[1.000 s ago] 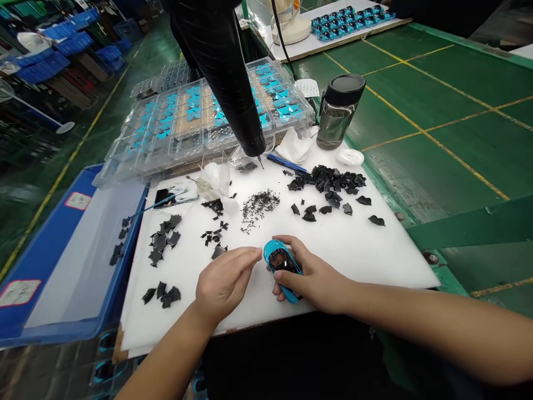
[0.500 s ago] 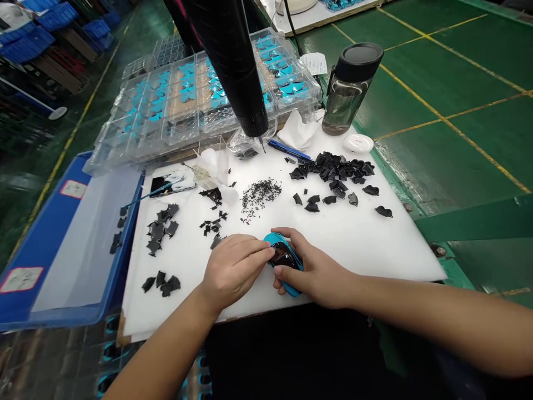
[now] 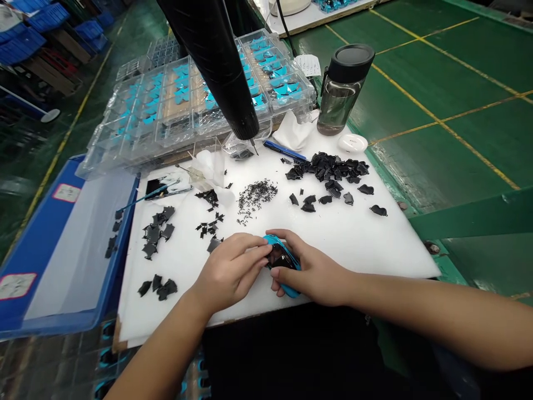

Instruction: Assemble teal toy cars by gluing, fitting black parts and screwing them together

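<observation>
- Your right hand [image 3: 312, 272] has the blue toy car [image 3: 281, 258] clamped, fingers curled over its far side and thumb pressed against its near side.
- Your left hand [image 3: 231, 272] has moved in since a moment ago: its fingers lie together, with the tips now on the car's dark window. You can't tell from this view whether they pinch anything there.
- The car sits between your hands, over the white plastic board [image 3: 366, 244], at about 12 o'clock.
- At 12 o'clock beyond it lies a scatter of tiny black bits [image 3: 254, 195], with a heap of black pieces [image 3: 328, 169] at 1 o'clock.
- Smaller black pieces [image 3: 158, 233] lie at 10 o'clock, near the blue crate [image 3: 70, 244] at 9 o'clock.
- Clear trays [image 3: 200, 94] of blue parts stand at 11 o'clock, under a hanging black electric screwdriver [image 3: 212, 66].
- A glass bottle [image 3: 341, 91] stands at 1 o'clock, just beyond the board.
</observation>
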A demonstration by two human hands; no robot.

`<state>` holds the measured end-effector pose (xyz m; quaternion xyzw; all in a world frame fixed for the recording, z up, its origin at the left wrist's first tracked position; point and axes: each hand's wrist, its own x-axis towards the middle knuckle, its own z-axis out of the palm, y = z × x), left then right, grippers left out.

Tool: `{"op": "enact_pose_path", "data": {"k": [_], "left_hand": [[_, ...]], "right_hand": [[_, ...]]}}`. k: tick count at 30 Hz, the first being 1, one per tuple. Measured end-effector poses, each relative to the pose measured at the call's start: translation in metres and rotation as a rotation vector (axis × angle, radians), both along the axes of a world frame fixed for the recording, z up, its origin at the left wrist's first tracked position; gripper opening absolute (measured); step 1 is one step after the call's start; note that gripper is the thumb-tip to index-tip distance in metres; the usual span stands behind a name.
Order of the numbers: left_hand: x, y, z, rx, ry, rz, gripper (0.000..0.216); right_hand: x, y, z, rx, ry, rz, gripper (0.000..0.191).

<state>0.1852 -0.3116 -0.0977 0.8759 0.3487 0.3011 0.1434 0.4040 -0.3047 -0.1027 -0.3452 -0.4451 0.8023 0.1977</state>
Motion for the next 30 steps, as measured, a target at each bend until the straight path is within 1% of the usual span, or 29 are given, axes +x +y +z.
{"op": "enact_pose_path", "data": {"k": [2,4,6,7,9,11,13,14,15,18,19,22,26,28,30], "left_hand": [[-0.007,0.0,0.0,-0.13,-0.064,0.022,0.055],[-0.014,0.0,-0.001,-0.318,-0.11,0.011,0.065],[-0.02,0.0,-0.003,-0.488,-0.154,-0.031,0.067],[-0.022,0.0,-0.003,-0.548,-0.177,-0.045,0.066],[-0.024,0.0,-0.005,-0.619,-0.217,-0.054,0.065],[-0.023,-0.001,-0.006,-0.655,-0.247,-0.052,0.065],[-0.022,-0.001,-0.006,-0.682,-0.289,-0.066,0.065],[-0.022,-0.002,-0.006,-0.687,-0.316,-0.072,0.064],[-0.021,-0.002,-0.007,-0.691,-0.339,-0.072,0.064],[-0.021,-0.003,-0.007,-0.682,-0.38,-0.032,0.064],[-0.021,-0.004,-0.007,-0.677,-0.383,-0.015,0.065],[-0.021,-0.005,-0.007,-0.658,-0.376,0.017,0.068],[-0.018,-0.007,-0.007,-0.648,-0.386,0.046,0.068],[-0.018,-0.007,-0.007,-0.653,-0.398,0.061,0.066],[-0.017,-0.007,-0.008,-0.654,-0.412,0.065,0.065]], "right_hand": [[0.002,0.001,-0.001,-0.044,0.056,0.026,0.069],[0.004,0.002,0.0,-0.101,0.105,0.063,0.074],[0.006,0.002,0.001,-0.142,0.122,0.106,0.076],[0.006,0.003,0.002,-0.153,0.12,0.126,0.074],[0.008,0.003,0.004,-0.161,0.111,0.155,0.071],[0.008,0.004,0.006,-0.15,0.098,0.18,0.07],[0.008,0.004,0.009,-0.104,0.054,0.223,0.068],[0.008,0.004,0.011,-0.038,0.012,0.235,0.067],[0.008,0.004,0.012,0.063,-0.043,0.228,0.068],[0.006,-0.001,0.013,0.456,-0.258,0.129,0.073],[0.006,-0.003,0.012,0.561,-0.321,0.097,0.073],[0.005,-0.01,0.009,0.758,-0.423,0.046,0.068],[0.006,-0.015,0.005,1.045,-0.415,-0.02,0.065],[0.006,-0.016,0.003,1.148,-0.417,-0.014,0.065],[0.007,-0.016,0.002,1.205,-0.437,0.025,0.06]]}}
